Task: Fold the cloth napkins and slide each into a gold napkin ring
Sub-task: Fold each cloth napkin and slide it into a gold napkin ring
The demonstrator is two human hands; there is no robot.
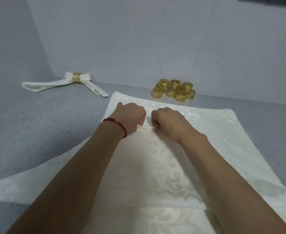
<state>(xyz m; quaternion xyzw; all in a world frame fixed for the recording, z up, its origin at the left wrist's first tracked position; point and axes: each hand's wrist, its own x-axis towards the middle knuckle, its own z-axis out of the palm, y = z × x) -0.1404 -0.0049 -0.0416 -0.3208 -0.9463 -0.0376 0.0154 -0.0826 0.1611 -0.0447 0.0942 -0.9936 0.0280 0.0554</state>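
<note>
A large cream damask napkin (197,141) lies spread flat on the grey speckled table. My left hand (130,115), with a red bracelet at the wrist, and my right hand (169,120) sit close together near the napkin's middle. Each pinches the cloth, and a small raised ridge of fabric (146,127) stands between their fingertips. A cluster of several gold napkin rings (174,89) stands just beyond the napkin's far edge. At the far left lies a folded napkin (54,83) held in a gold ring (76,78).
A grey wall rises right behind the rings and the finished napkin. Bare grey tabletop (46,124) stretches to the left of the spread napkin. More cream cloth (164,220) lies under the spread napkin's near edge at the bottom of the view.
</note>
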